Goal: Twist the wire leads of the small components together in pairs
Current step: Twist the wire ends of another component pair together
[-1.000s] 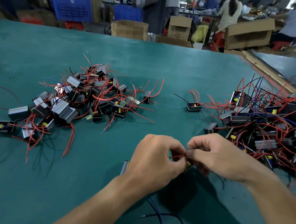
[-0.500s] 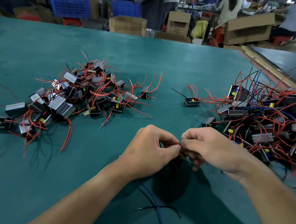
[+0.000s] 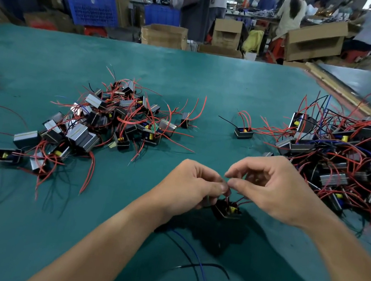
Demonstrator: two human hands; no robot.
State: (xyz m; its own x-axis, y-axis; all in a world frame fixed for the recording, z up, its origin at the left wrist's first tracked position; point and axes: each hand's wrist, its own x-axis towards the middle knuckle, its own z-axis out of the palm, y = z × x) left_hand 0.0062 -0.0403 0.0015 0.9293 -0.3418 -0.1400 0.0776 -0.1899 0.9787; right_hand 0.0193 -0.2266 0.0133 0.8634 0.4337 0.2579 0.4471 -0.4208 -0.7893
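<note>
A small black component (image 3: 227, 210) with a yellow part and red leads hangs just above the green table, below my two hands. My left hand (image 3: 191, 185) grips it from the left, thumb and fingers curled round its red leads. My right hand (image 3: 273, 187) pinches the tips of the red leads between thumb and forefinger, right beside my left thumb. Black and blue leads (image 3: 195, 262) trail from the component toward me. The leads' join is hidden by my fingertips.
A heap of components with red leads (image 3: 90, 123) lies at the left, a bigger heap (image 3: 344, 164) at the right. Two single components (image 3: 243, 132) (image 3: 185, 120) sit between them. Boxes, blue crates and people stand beyond the table's far edge (image 3: 169, 49).
The component has dropped into view below my hands. My right hand's fingers have loosened and lifted, now pinching only the lead tips. The camera has shifted slightly.
</note>
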